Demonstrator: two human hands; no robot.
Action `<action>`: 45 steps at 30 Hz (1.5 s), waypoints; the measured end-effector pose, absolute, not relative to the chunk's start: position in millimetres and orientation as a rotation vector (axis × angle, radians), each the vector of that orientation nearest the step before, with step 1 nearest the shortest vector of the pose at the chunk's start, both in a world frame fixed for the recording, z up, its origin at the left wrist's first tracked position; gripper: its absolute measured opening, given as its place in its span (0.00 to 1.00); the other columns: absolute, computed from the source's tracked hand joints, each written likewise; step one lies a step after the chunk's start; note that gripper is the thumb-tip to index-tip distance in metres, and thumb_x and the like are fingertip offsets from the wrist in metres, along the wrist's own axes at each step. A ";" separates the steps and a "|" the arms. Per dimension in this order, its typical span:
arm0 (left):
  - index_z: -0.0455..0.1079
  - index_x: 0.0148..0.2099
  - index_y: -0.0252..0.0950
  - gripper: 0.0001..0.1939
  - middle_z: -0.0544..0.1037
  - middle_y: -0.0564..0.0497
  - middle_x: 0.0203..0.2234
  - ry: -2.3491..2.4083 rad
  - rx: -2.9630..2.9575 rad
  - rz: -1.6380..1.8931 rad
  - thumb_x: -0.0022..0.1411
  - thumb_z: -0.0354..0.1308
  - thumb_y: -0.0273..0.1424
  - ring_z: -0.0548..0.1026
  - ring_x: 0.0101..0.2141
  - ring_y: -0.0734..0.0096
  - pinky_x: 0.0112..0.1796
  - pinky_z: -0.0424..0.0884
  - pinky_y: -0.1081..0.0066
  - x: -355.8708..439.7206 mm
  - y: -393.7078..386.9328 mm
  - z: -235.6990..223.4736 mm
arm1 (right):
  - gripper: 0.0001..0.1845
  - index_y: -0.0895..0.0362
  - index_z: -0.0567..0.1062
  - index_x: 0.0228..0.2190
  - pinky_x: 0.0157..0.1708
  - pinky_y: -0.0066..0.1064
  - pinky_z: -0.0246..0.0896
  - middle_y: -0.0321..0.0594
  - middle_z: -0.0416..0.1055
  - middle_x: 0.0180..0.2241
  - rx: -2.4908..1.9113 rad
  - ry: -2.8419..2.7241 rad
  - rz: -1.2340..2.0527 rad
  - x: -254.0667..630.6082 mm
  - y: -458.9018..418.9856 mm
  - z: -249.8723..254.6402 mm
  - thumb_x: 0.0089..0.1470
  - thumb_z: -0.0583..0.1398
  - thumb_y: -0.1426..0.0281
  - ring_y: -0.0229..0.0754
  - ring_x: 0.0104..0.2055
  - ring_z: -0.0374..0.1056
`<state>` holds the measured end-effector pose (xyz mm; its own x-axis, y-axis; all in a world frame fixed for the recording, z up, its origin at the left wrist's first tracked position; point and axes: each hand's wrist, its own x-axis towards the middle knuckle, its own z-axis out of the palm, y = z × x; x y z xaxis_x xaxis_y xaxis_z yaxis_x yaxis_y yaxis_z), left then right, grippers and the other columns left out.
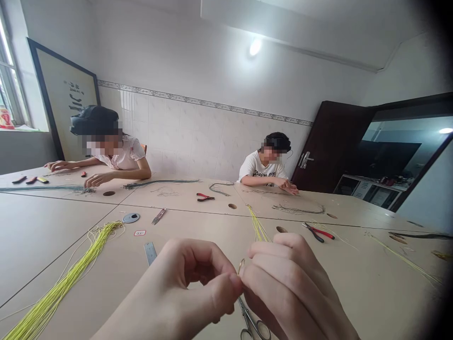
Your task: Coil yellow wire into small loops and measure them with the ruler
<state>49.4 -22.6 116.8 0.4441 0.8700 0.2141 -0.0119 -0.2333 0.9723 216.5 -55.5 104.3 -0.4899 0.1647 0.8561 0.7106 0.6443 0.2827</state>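
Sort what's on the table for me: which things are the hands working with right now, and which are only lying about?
In hand:
- small ring, pinched between left hand and right hand
- yellow cords running up from the right hand

Lying about:
- scissors under the hands
- big yellow cord bundle
- steel ruler
- red-handled pliers
- second red pliers
- round grey disc

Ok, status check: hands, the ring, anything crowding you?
Left hand and right hand pinched together on small ring. Yellow cord bundle runs up from right hand. Scissors on table beneath hands. Nothing blocking.
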 end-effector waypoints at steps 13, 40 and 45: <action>0.64 0.24 0.37 0.17 0.66 0.56 0.19 0.743 1.846 1.034 0.62 0.53 0.40 0.64 0.23 0.77 0.25 0.60 0.76 44.7 -25.7 117.1 | 0.08 0.56 0.66 0.29 0.31 0.28 0.62 0.33 0.66 0.26 -0.791 -1.827 -0.325 213.7 -47.2 108.0 0.54 0.55 0.80 0.33 0.31 0.65; 0.67 0.24 0.38 0.12 0.71 0.56 0.18 0.837 2.042 1.225 0.61 0.53 0.33 0.68 0.21 0.78 0.24 0.63 0.78 59.0 -33.5 114.5 | 0.07 0.56 0.63 0.28 0.29 0.21 0.60 0.31 0.64 0.27 -0.834 -1.882 -0.076 214.9 -48.5 105.6 0.57 0.52 0.77 0.29 0.29 0.62; 0.69 0.27 0.40 0.09 0.72 0.58 0.20 0.793 1.890 1.511 0.60 0.58 0.33 0.69 0.24 0.78 0.26 0.65 0.81 38.7 -23.1 115.2 | 0.11 0.54 0.68 0.32 0.30 0.25 0.61 0.33 0.67 0.29 -0.877 -1.804 0.051 214.0 -35.0 103.7 0.63 0.49 0.67 0.34 0.32 0.66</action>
<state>38.7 -23.1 115.2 0.1790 0.7556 0.6300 0.0900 -0.6503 0.7543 214.0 -35.0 103.7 -0.1501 0.5818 0.7994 0.5358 0.7274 -0.4288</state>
